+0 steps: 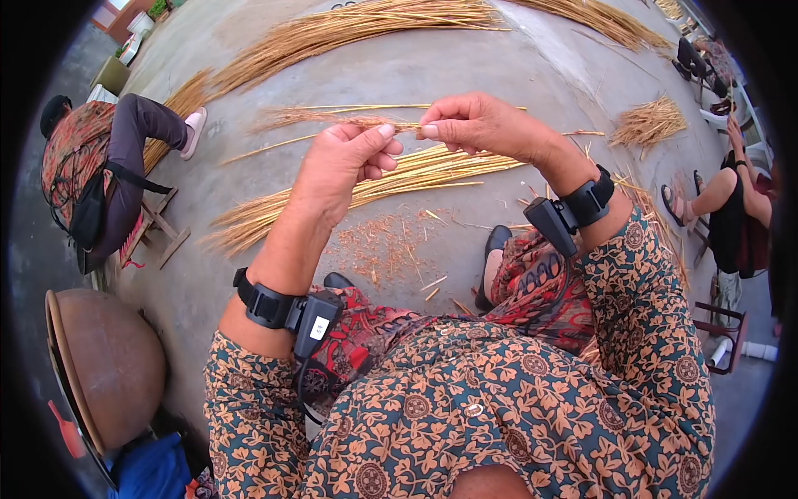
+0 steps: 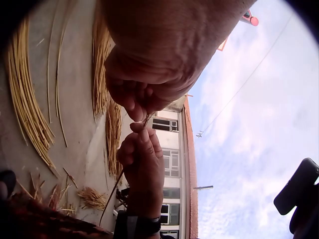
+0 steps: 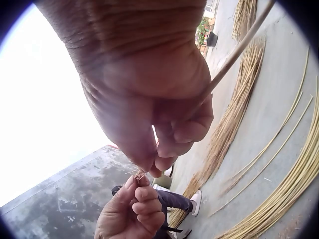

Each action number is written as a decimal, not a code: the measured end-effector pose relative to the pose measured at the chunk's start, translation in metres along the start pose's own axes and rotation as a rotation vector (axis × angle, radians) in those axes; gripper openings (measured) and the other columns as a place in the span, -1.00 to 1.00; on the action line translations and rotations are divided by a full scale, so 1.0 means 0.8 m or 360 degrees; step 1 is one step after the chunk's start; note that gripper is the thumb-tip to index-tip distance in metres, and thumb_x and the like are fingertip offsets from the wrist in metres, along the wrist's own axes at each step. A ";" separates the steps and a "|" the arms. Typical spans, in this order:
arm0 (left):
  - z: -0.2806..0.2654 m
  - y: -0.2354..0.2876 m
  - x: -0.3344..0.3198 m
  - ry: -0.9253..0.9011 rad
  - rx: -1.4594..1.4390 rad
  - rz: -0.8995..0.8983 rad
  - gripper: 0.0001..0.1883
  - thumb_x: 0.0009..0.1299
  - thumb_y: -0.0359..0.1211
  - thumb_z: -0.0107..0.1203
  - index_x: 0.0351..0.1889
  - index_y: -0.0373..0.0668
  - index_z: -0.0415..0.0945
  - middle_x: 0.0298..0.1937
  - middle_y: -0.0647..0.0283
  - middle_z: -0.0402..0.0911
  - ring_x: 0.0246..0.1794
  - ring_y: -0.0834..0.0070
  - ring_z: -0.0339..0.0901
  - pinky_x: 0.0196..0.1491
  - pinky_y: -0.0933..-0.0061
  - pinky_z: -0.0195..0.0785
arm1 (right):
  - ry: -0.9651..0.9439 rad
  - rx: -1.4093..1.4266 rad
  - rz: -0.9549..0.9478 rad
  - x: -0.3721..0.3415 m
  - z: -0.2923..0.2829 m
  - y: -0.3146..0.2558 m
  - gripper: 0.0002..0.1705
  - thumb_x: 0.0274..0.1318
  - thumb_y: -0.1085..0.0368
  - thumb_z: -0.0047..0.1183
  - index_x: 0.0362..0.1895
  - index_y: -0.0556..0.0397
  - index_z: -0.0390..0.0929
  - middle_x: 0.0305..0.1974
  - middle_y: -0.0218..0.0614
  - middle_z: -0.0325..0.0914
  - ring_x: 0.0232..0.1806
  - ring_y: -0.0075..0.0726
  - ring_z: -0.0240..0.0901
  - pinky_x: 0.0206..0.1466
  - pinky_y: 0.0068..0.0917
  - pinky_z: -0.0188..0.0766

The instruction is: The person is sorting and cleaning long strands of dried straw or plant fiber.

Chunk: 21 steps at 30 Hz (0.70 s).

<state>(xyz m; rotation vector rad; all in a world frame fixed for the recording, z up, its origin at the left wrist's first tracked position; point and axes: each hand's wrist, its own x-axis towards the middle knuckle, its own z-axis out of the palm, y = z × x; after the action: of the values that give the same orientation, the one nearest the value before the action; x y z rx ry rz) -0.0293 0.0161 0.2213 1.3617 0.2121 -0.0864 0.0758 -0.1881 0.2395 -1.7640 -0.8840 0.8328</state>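
Note:
In the head view both hands meet in front of the chest over a thin dry stalk. The left hand [image 1: 345, 162] pinches its reddish, bristly head [image 1: 406, 127] between thumb and fingers. Close beside it, the right hand [image 1: 490, 125] pinches the same head, thumb tip almost at the left thumb. The stalk [image 3: 239, 52] runs back through the right hand's curled fingers in the right wrist view. Below the hands, a bundle of yellow stalks [image 1: 432, 173] lies on the concrete. A few loose stalks [image 1: 374, 107] lie just beyond the hands.
Larger stalk bundles [image 1: 357, 35] lie farther off, with a short-cut pile [image 1: 650, 125] at right. Reddish chaff [image 1: 374, 249] litters the ground by the feet. A person [image 1: 79, 158] sits at left near a big brown basin [image 1: 108, 366]; another person [image 1: 752, 191] sits at right.

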 end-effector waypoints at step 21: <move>0.007 0.001 -0.008 -0.0082 0.0120 -0.0041 -0.83 0.30 -0.35 0.13 -0.25 -0.25 0.59 -0.47 0.35 0.58 -0.56 0.67 0.47 -0.48 0.67 0.32 | 0.0091 -0.0398 -0.0094 -0.002 0.007 -0.009 -0.72 0.22 0.09 0.02 -0.22 0.03 0.58 -0.56 -0.50 0.39 -0.46 -0.60 0.29 -0.38 -0.56 0.31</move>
<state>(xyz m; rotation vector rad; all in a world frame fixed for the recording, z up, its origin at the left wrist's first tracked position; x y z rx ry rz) -0.0345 0.0102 0.2248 1.4306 0.1847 -0.1521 0.0690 -0.1847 0.2446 -1.9569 -1.0325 0.6523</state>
